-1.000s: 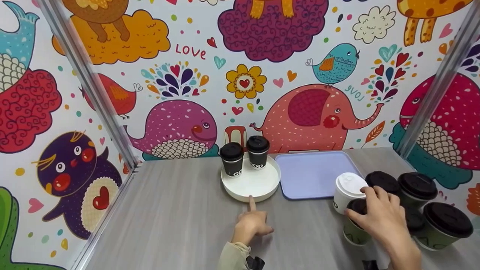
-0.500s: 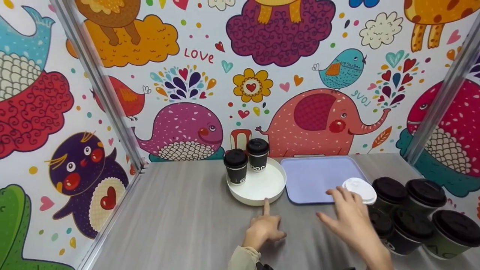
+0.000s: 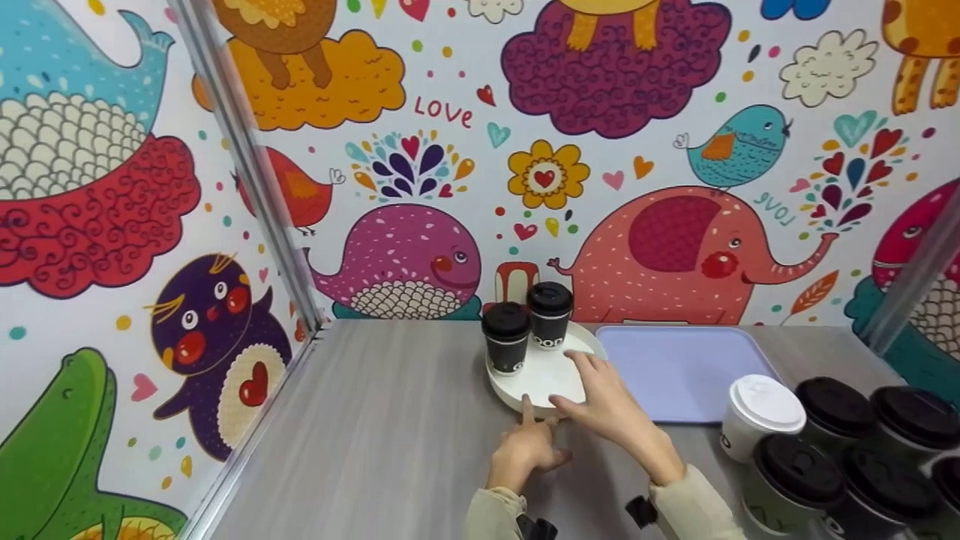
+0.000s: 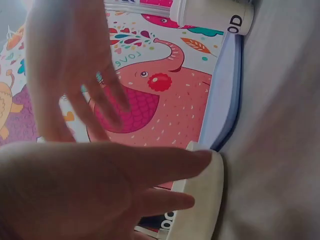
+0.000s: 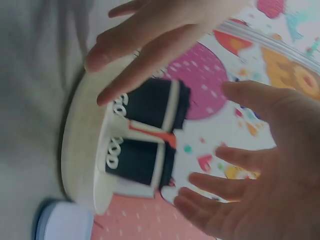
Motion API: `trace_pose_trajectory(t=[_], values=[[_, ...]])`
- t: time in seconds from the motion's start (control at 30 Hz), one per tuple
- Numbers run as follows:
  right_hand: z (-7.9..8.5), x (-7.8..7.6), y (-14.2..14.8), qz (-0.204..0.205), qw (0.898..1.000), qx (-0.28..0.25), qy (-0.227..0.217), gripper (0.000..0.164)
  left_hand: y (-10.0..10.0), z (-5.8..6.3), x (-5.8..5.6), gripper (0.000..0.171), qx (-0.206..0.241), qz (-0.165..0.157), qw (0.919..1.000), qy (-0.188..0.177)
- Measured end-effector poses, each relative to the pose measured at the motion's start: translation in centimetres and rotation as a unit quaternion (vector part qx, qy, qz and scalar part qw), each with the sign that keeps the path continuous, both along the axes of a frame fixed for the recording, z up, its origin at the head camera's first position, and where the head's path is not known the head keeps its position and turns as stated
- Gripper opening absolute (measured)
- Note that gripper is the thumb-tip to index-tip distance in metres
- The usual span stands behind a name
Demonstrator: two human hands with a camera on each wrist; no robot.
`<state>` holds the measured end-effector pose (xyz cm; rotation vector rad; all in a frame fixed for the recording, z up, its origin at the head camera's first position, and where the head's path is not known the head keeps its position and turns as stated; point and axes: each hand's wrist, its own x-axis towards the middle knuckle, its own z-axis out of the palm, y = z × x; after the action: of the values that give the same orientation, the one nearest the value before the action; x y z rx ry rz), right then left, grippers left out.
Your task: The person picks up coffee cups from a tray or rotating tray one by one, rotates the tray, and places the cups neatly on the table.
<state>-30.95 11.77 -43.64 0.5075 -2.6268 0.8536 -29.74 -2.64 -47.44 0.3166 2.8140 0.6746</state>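
A round white dish [image 3: 551, 382] holds two black lidded paper cups: a front-left cup [image 3: 508, 352] and a back cup [image 3: 551, 326]. At its front rim, my left hand [image 3: 526, 450] stretches out its index finger, which appears to touch the dish. Over the dish's front right comes my right hand [image 3: 611, 401], fingers spread and holding nothing. In the right wrist view, lettering shows on both cups, and the right hand [image 5: 245, 190] stands apart from them. The left wrist view has the left thumb [image 4: 175, 164] near the dish's side wall [image 4: 200, 200].
A lilac tray [image 3: 690, 375] lies to the right of the dish. Beyond it stand a white-lidded cup [image 3: 761, 416] and several larger black-lidded cups [image 3: 795, 476] on the grey table [image 3: 375, 427]. A printed wall panel [image 3: 465, 247] rises behind.
My right hand has left the cups at the right and moved left over the dish. The left hand stays at the dish's front rim. The head view has turned left.
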Motion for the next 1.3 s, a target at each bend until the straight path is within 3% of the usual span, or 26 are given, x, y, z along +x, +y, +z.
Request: trace_pose_trajectory(t=[0.23, 0.43, 0.6, 0.93, 1.3], values=[[0.3, -4.9, -1.5, 0.030, 0.999, 0.011, 0.021, 0.073, 0.4, 0.6, -0.1, 0.059, -0.011, -0.001, 0.9999, -0.004], [0.7, -7.9, -1.7, 0.012, 0.999, 0.040, -0.012, 0.079, 0.4, 1.1, -0.2, 0.053, -0.002, 0.003, 1.0000, -0.006], [0.6, -9.8, -2.4, -0.001, 0.998, 0.068, -0.011, 0.080, 0.7, 1.4, -0.2, 0.051, -0.003, 0.008, 0.9998, -0.015], [-1.1, -11.5, -4.5, -0.021, 0.996, 0.061, 0.066, 0.070, 0.5, 1.2, 0.0, 0.056, -0.008, 0.015, 0.9998, -0.007], [-2.5, -11.3, -7.2, 0.015, 0.995, -0.018, 0.102, 0.052, -1.7, 0.6, -0.2, 0.056, -0.012, 0.045, 0.9987, -0.021]])
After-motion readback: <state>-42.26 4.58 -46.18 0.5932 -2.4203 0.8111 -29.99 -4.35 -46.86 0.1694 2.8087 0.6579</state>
